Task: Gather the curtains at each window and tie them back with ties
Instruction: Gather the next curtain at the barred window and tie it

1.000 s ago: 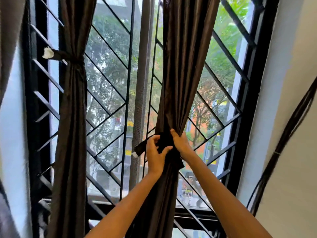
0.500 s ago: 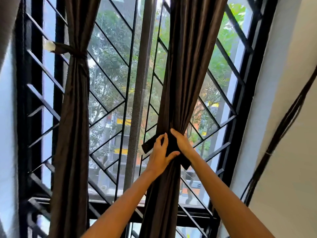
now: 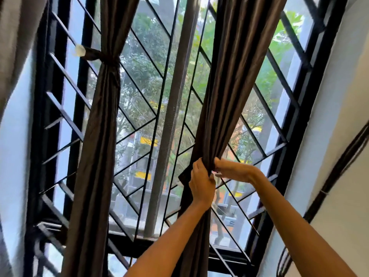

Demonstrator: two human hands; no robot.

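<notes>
Window unchanged — right hand (image 3: 232, 169) shifted rightward, gripping curtain (image 3: 225, 96).

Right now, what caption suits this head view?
Both hands, left hand and right hand, grip the right curtain; left curtain already tied.

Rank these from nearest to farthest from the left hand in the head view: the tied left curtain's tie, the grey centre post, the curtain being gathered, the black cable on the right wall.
Measured from the left hand:
1. Gathered curtain, gripped by that hand.
2. Grey centre post, just to its left.
3. Tie on the left curtain, up and far left.
4. Black cable on the right wall; roughly as far as the tie, too close to call.
</notes>
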